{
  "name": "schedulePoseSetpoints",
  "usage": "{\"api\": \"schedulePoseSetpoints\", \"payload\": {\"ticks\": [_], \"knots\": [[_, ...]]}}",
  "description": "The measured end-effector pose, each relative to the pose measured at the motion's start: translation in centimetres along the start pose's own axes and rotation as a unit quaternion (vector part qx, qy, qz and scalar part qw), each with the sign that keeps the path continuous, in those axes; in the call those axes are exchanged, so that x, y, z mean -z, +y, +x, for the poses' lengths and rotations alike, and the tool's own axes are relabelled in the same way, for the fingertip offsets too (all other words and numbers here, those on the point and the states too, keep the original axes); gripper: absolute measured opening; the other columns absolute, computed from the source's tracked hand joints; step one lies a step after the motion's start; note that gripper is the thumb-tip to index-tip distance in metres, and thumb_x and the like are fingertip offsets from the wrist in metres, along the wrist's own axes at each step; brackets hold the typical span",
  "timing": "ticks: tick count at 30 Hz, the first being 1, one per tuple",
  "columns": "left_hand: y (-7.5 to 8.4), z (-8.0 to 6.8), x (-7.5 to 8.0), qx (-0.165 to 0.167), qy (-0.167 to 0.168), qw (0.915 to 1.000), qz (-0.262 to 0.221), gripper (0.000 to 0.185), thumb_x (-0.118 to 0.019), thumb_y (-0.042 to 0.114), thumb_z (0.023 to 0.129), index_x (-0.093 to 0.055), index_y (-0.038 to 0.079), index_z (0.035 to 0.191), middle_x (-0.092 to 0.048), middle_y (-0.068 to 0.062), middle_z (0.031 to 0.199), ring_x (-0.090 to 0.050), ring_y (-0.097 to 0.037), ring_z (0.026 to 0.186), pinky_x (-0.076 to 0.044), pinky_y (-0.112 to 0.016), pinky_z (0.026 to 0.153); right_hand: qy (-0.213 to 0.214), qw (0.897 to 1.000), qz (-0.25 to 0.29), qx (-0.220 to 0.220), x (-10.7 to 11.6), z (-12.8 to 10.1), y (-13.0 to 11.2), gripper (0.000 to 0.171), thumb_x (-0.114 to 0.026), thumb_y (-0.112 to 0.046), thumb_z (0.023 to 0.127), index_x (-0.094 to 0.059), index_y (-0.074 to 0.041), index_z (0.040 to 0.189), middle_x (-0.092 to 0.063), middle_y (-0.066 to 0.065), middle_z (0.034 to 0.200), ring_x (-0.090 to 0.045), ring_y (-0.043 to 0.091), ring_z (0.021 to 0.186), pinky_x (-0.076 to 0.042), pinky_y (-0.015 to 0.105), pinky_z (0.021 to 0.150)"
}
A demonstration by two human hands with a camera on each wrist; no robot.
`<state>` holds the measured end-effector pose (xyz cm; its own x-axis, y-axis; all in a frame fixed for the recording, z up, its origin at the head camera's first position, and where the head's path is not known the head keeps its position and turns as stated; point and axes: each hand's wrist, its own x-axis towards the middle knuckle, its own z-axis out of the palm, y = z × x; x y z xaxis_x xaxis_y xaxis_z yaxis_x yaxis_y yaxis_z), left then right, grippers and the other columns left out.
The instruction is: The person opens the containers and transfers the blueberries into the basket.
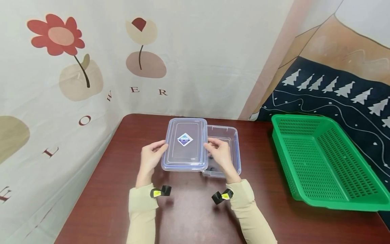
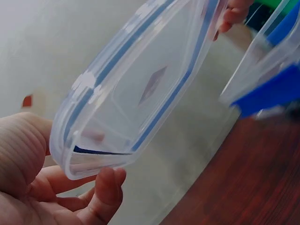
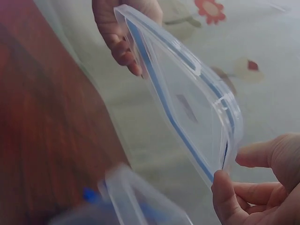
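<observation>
A clear lid (image 1: 186,154) was in the air over the tabletop (image 1: 189,217), a little below the middle of the head view, and its face was turned up toward the head camera. A diamond-shaped sticker (image 1: 185,139) was on this face, and a blue band (image 2: 162,110) ran near the rim on the underside. The left hand (image 1: 150,156) gripped the lid's edge at nine o'clock, between thumb and fingers, and the right hand (image 1: 220,154) pinched the opposite edge at three o'clock in the same manner. Also at three o'clock, just beside the lid, there was a clear container (image 1: 238,152); in the head view the lid covered its left part, but both wrist views showed a gap between the two. At seven and five o'clock from the lid, a black device (image 1: 166,190) was worn on the left wrist and a similar one on the right, next to the pale sleeves (image 1: 142,206). Farther out at three o'clock, well apart from the lid, lay a green basket (image 1: 281,162) with perforated walls. The pale cloth (image 1: 201,67) hung at twelve o'clock, with a red flower (image 1: 61,35) toward ten, and a dark cloth (image 1: 329,101) with white trees was at two o'clock.
</observation>
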<state>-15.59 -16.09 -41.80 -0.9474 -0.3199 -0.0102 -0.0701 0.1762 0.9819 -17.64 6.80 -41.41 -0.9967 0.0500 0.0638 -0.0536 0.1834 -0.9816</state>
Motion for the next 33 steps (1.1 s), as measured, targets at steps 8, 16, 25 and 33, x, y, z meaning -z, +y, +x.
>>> {"api": "schedulePoseSetpoints", "payload": {"ticks": [8,16,25,33], "knots": [[-1.6,0.2,4.5,0.022,-0.008,0.9994,0.026,0.032,-0.066,0.006,0.086,-0.062,-0.011,0.113,-0.068,-0.023,0.097,-0.061,0.002,0.065,-0.053,-0.014,0.061,-0.056,0.998,-0.026,0.01,-4.0,-1.4,-0.5,0.038,-0.069,-0.002,0.08,-0.06,0.013,0.114,-0.066,0.017,0.079,-0.058,0.007,0.057,-0.056,0.025,0.054],[-3.3,0.3,7.0,0.049,-0.01,0.9939,0.098,0.035,-0.064,0.011,0.087,-0.061,-0.009,0.116,-0.062,-0.027,0.109,-0.058,0.003,0.07,-0.05,-0.012,0.063,-0.074,0.991,-0.106,0.017,-7.2,-2.6,0.4,0.047,-0.074,-0.006,0.074,-0.06,0.013,0.115,-0.064,0.01,0.08,-0.052,0.004,0.063,-0.046,0.013,0.056],[-5.3,0.7,7.5,0.055,-0.017,0.9795,0.193,0.034,-0.064,0.012,0.085,-0.064,-0.006,0.113,-0.063,-0.025,0.11,-0.058,-0.011,0.078,-0.046,-0.015,0.064,-0.105,0.984,-0.145,-0.002,-8.6,-3.4,2.0,0.053,-0.074,-0.006,0.074,-0.055,0.016,0.118,-0.059,0.01,0.079,-0.048,0.003,0.061,-0.048,0.017,0.061],[-6.8,0.6,6.9,0.057,-0.027,0.9699,0.235,0.033,-0.063,0.012,0.085,-0.064,-0.006,0.112,-0.065,-0.024,0.106,-0.06,-0.032,0.096,-0.049,-0.03,0.077,-0.113,0.975,-0.19,0.012,-9.2,-3.3,3.5,0.046,-0.074,-0.005,0.071,-0.06,0.016,0.11,-0.055,0.007,0.072,-0.048,0.004,0.059,-0.047,0.018,0.056]]}}
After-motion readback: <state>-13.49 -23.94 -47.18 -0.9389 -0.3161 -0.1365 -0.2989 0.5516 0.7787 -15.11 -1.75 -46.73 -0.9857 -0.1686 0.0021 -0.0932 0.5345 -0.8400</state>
